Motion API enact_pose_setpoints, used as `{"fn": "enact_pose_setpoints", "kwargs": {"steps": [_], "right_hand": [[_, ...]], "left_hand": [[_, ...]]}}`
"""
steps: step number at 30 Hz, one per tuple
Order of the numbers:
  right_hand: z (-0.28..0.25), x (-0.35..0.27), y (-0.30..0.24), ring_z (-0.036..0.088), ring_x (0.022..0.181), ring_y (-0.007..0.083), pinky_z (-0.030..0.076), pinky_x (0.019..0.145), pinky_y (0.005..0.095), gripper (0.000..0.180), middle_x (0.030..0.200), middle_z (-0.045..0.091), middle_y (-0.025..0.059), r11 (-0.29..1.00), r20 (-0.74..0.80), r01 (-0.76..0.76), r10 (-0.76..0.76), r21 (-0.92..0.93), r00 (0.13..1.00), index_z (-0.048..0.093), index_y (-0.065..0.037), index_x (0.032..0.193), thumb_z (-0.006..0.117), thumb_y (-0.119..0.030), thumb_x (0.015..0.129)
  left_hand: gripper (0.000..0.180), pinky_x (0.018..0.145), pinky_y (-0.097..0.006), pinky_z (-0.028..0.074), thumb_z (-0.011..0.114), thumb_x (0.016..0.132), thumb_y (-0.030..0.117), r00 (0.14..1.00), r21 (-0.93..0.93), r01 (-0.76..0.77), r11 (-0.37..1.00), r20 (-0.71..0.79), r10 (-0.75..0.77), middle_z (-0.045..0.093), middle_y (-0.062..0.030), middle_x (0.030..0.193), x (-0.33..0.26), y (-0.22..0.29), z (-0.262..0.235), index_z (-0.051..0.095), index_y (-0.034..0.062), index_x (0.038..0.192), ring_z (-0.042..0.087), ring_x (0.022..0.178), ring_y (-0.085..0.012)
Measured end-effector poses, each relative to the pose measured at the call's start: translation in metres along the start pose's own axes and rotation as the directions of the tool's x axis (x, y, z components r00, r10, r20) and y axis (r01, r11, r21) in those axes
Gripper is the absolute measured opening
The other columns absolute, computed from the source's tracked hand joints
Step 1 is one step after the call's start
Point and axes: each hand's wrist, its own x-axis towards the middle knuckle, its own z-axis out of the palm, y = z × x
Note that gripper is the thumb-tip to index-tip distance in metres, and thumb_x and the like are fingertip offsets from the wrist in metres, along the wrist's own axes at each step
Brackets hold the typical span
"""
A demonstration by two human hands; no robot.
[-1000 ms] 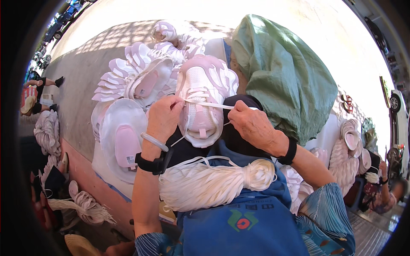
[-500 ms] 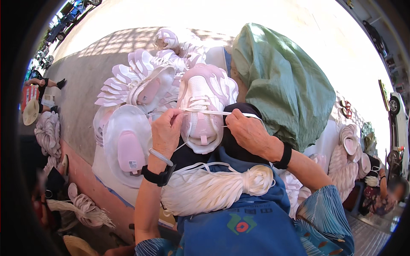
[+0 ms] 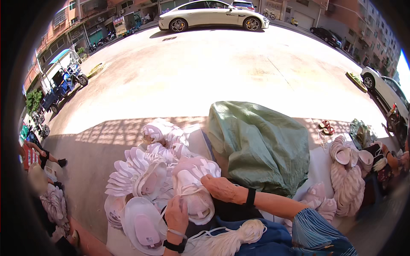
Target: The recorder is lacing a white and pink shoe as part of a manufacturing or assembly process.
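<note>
A white and pale pink shoe upper [image 3: 197, 170] rests at my lap, its toe end away from me. Beside its lower left edge, my left hand [image 3: 176, 215] is closed in a pinch, with a bit of white shoelace showing near the fingers. My right hand [image 3: 223, 189] reaches over the upper's right side, thumb and fingers pressed together at the lacing; the lace there is mostly hidden. Across my blue apron [image 3: 273, 232] lies a thick bundle of white shoelaces [image 3: 241, 234].
More shoe uppers [image 3: 139, 173] are stacked at the left, one with a pink insole [image 3: 147, 228] facing up. A large green sack [image 3: 260, 149] stands ahead. Further stacks [image 3: 348, 187] and a person's arm [image 3: 389, 157] are at the right. A cream car [image 3: 213, 17] is across the yard.
The view has tilted up, showing the yard and car. The lace stretched between my hands no longer shows taut; my right hand has come over the upper, my left sits lower beside it.
</note>
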Motion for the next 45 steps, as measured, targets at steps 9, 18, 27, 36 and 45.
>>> {"fn": "enact_pose_setpoints", "kwargs": {"steps": [9,18,27,36,45], "right_hand": [[0.0,-0.01,0.004,0.062,0.079,0.0417,0.05,0.071,0.048,0.025,0.096,0.058,0.0215,0.977,-0.227,-0.004,0.053,0.213,0.972,0.055,-0.003,0.107,0.048,-0.004,0.084],[0.013,-0.013,-0.008,0.062,0.078,0.0388,0.05,0.067,0.0469,0.011,0.089,0.055,0.0192,0.991,-0.023,0.008,-0.005,0.132,1.0,0.052,-0.002,0.093,0.051,-0.008,0.084],[0.01,-0.009,0.013,0.06,0.083,0.0374,0.049,0.076,0.0425,0.014,0.086,0.061,0.0199,0.954,-0.12,-0.11,0.148,0.279,0.982,0.062,0.0,0.091,0.055,-0.011,0.087],[0.021,-0.001,0.0,0.059,0.085,0.0381,0.047,0.079,0.0435,0.016,0.085,0.06,0.021,0.963,-0.082,-0.083,0.107,0.255,0.991,0.062,0.002,0.088,0.053,-0.011,0.086],[0.019,0.006,0.001,0.06,0.084,0.0383,0.048,0.078,0.0441,0.014,0.085,0.06,0.0212,0.955,-0.078,-0.071,0.097,0.287,0.992,0.062,0.002,0.087,0.053,-0.01,0.086]], "left_hand": [[0.036,0.085,-0.044,0.048,0.06,0.077,0.012,0.989,0.148,-0.147,0.978,0.003,0.148,0.06,-0.021,0.108,0.012,-0.013,0.019,0.056,-0.0027,0.109,0.058,0.1,-0.0386],[0.03,0.077,-0.049,0.047,0.05,0.079,0.003,0.995,0.014,-0.09,0.996,-0.042,0.09,0.061,-0.0254,0.097,0.011,-0.001,0.014,0.052,-0.0004,0.109,0.059,0.09,-0.0438],[0.018,0.062,-0.044,0.053,0.056,0.082,0.004,0.963,0.299,-0.261,0.918,0.014,0.269,0.06,-0.0173,0.085,0.02,0.003,0.02,0.052,0.0072,0.1,0.064,0.075,-0.0372],[0.013,0.057,-0.041,0.054,0.054,0.084,0.004,0.96,0.393,-0.276,0.877,0.07,0.271,0.06,-0.0169,0.085,0.017,0.003,0.019,0.051,0.0074,0.096,0.066,0.065,-0.0346],[0.007,0.082,-0.039,0.046,0.057,0.078,0.005,0.879,0.441,-0.403,0.802,-0.057,0.473,0.054,-0.013,0.097,0.025,0.003,0.009,0.058,0.0041,0.085,0.055,0.096,-0.0297]]}}
